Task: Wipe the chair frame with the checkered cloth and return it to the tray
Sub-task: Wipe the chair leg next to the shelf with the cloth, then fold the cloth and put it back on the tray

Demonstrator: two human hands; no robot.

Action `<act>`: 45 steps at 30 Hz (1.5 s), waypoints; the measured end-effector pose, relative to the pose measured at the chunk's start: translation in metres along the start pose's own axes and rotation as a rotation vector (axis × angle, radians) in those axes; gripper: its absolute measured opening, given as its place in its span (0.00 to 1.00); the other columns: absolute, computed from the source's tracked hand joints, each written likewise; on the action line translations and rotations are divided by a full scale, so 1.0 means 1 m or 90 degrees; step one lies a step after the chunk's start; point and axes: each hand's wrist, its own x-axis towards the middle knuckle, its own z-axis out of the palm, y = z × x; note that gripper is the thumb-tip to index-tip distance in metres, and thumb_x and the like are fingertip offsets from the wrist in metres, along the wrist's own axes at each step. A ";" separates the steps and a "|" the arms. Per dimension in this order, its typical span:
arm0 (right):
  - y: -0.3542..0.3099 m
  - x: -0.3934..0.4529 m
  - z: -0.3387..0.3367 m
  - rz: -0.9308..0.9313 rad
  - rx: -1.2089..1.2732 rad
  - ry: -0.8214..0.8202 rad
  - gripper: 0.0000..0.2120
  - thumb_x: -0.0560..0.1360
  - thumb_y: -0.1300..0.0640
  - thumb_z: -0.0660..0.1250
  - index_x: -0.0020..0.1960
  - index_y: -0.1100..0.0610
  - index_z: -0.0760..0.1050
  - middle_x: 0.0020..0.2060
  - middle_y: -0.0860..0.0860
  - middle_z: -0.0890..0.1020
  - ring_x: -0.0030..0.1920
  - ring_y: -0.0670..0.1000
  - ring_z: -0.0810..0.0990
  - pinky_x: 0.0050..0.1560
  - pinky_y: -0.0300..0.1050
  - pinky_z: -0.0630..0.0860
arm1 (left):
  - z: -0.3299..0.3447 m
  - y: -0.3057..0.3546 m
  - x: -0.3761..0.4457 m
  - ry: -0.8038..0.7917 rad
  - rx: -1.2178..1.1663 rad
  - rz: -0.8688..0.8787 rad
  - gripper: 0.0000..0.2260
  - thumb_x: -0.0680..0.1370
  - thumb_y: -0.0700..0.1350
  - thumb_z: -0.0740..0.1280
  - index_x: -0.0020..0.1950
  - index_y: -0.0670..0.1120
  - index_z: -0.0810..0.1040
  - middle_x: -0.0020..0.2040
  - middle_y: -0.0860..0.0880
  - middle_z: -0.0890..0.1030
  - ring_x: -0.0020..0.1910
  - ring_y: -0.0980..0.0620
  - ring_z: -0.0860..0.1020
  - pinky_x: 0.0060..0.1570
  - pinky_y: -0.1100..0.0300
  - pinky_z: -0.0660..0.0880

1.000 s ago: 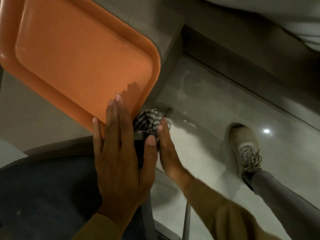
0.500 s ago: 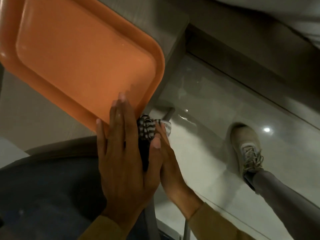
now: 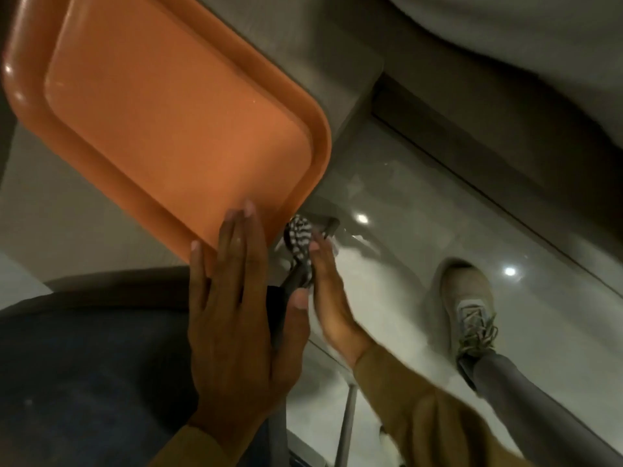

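**Checkered cloth pressed to the chair frame beside the tray**

Orange plastic tray lies empty on a grey table, its near corner overhanging the table edge. Below it, the left hand rests flat, fingers extended and together, on the corner of the dark chair seat, with the thumb spread toward the frame. The right hand reaches down beside the seat and holds the black-and-white checkered cloth against the dark chair frame; its fingers lie along the cloth, but whether they wrap fully around it cannot be told. The cloth sits just below the tray's corner, not on the tray. Both sleeves are tan. A beige laced shoe stands on the glossy floor at right.
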 end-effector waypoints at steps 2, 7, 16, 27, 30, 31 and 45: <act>-0.014 -0.039 0.016 -0.011 0.010 -0.015 0.14 0.78 0.26 0.62 0.63 0.15 0.74 0.69 0.17 0.74 0.78 0.29 0.68 0.81 0.33 0.65 | -0.001 -0.001 0.001 0.000 0.004 -0.006 0.35 0.89 0.62 0.47 0.86 0.38 0.61 0.88 0.43 0.63 0.89 0.47 0.59 0.87 0.35 0.54; -0.049 -0.100 0.034 0.004 -0.003 0.030 0.28 0.77 0.35 0.74 0.74 0.44 0.79 0.73 0.48 0.83 0.76 0.51 0.80 0.79 0.60 0.76 | -0.005 -0.001 0.002 0.008 0.004 0.007 0.34 0.89 0.62 0.45 0.87 0.41 0.58 0.89 0.44 0.61 0.88 0.42 0.60 0.88 0.36 0.52; -0.133 -0.118 -0.011 0.056 -0.154 0.035 0.10 0.84 0.45 0.70 0.64 0.40 0.84 0.59 0.48 0.92 0.61 0.51 0.91 0.59 0.46 0.86 | -0.010 -0.002 0.001 0.063 -0.083 -0.139 0.34 0.88 0.63 0.46 0.89 0.44 0.57 0.89 0.48 0.61 0.89 0.47 0.58 0.90 0.43 0.46; -0.260 -0.116 0.001 0.037 -0.280 -0.207 0.15 0.68 0.62 0.68 0.49 0.51 0.89 0.50 0.55 0.92 0.50 0.56 0.92 0.48 0.51 0.90 | -0.088 0.029 0.021 0.056 -1.042 -0.520 0.28 0.76 0.74 0.65 0.71 0.62 0.82 0.69 0.60 0.85 0.73 0.56 0.80 0.72 0.57 0.78; -0.277 -0.115 0.028 0.032 -0.305 -0.236 0.20 0.69 0.55 0.72 0.59 0.59 0.86 0.54 0.61 0.90 0.51 0.62 0.90 0.43 0.50 0.88 | -0.111 0.028 0.009 -0.011 -0.995 -0.382 0.21 0.75 0.75 0.68 0.64 0.71 0.83 0.64 0.71 0.84 0.66 0.71 0.80 0.59 0.79 0.75; -0.280 -0.116 0.035 0.027 -0.326 -0.246 0.23 0.72 0.49 0.74 0.63 0.59 0.85 0.58 0.60 0.90 0.55 0.62 0.91 0.48 0.52 0.89 | -0.115 0.025 0.008 -0.011 -1.008 -0.371 0.19 0.76 0.72 0.70 0.64 0.69 0.84 0.65 0.68 0.85 0.66 0.69 0.81 0.59 0.78 0.75; -0.300 -0.098 0.065 -0.117 -0.545 -0.371 0.16 0.86 0.71 0.61 0.67 0.57 0.80 0.57 0.53 0.90 0.60 0.51 0.89 0.59 0.49 0.86 | -0.102 0.020 0.027 0.401 -0.946 -0.680 0.16 0.80 0.62 0.67 0.64 0.60 0.84 0.61 0.57 0.89 0.62 0.57 0.86 0.70 0.51 0.81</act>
